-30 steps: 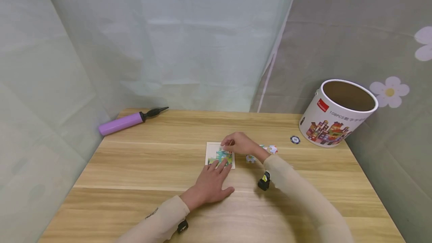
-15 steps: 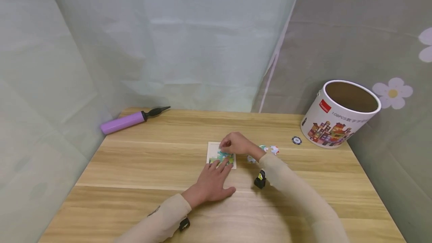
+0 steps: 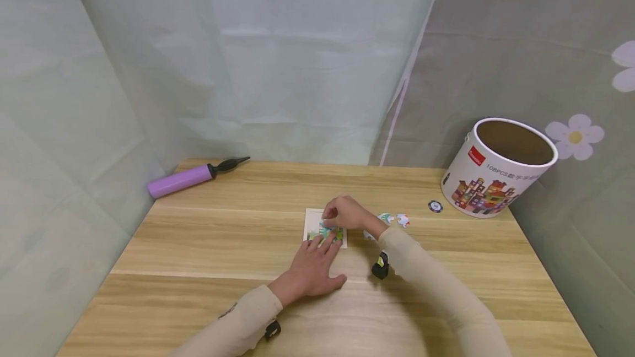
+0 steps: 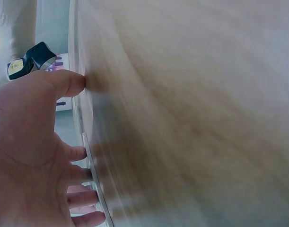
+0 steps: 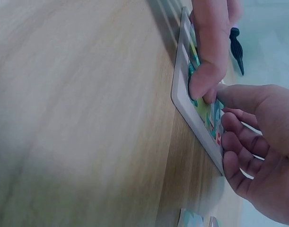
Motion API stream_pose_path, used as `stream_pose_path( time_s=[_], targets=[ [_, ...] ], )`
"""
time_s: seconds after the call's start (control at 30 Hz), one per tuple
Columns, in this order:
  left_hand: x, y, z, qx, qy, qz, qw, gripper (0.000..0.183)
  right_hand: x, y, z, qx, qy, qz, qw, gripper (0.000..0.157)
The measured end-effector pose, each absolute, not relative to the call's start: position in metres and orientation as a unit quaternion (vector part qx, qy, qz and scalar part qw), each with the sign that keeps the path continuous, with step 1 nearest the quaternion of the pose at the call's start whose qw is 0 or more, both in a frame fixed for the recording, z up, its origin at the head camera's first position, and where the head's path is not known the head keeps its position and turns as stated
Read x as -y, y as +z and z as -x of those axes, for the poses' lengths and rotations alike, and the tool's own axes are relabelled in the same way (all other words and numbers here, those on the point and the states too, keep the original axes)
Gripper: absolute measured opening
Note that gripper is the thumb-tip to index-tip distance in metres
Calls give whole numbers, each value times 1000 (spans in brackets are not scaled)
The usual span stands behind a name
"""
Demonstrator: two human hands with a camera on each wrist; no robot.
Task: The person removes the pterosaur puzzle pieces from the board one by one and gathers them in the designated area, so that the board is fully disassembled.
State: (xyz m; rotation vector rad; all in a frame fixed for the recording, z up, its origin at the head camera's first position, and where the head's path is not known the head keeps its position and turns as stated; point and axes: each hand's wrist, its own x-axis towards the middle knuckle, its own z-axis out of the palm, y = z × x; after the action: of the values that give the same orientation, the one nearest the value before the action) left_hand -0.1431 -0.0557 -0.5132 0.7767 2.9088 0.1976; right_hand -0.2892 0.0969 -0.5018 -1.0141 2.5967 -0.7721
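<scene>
A small jigsaw puzzle in a pale tray (image 3: 312,219) lies on the table, with a green and teal picture partly filling it. My left hand (image 3: 311,270) lies with its fingers spread, and its fingertips rest on the tray's near edge and pieces. Over the puzzle's upper right, my right hand (image 3: 348,214) has its thumb and fingers drawn together at a puzzle piece, which the fingers mostly hide. In the right wrist view, the right hand (image 5: 272,137) meets the puzzle just beside the left fingers (image 5: 210,71).
Loose puzzle pieces (image 3: 403,221) lie right of the tray, partly behind the right wrist. A poker chip (image 3: 435,206) sits near a large white bucket (image 3: 488,180) at the back right. A purple hand pump (image 3: 181,180) lies at the back left.
My right hand has shifted slightly left and down over the puzzle, its fingers staying drawn together. The left hand keeps its place on the tray. The head view has moved slightly.
</scene>
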Motion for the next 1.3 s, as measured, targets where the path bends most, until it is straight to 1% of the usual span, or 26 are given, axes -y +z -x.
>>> stream_pose_path(
  time_s=[0.17,0.43,0.63,1.0,1.3],
  targets=[
    [55,-514,143,-963,54,-258,52,81,-96,-501,287,-887,-289,333,139,5],
    [53,-509,144,-963,52,-256,64,82,-94,-501,287,-893,-290,310,151,7],
    [54,-509,145,-963,51,-258,60,82,-92,-498,285,-895,-287,299,164,7],
    [54,-503,144,-962,55,-255,75,82,-96,-502,283,-880,-327,305,160,5],
    [54,-502,145,-961,55,-262,68,83,-97,-504,283,-878,-333,305,158,5]
  ],
)
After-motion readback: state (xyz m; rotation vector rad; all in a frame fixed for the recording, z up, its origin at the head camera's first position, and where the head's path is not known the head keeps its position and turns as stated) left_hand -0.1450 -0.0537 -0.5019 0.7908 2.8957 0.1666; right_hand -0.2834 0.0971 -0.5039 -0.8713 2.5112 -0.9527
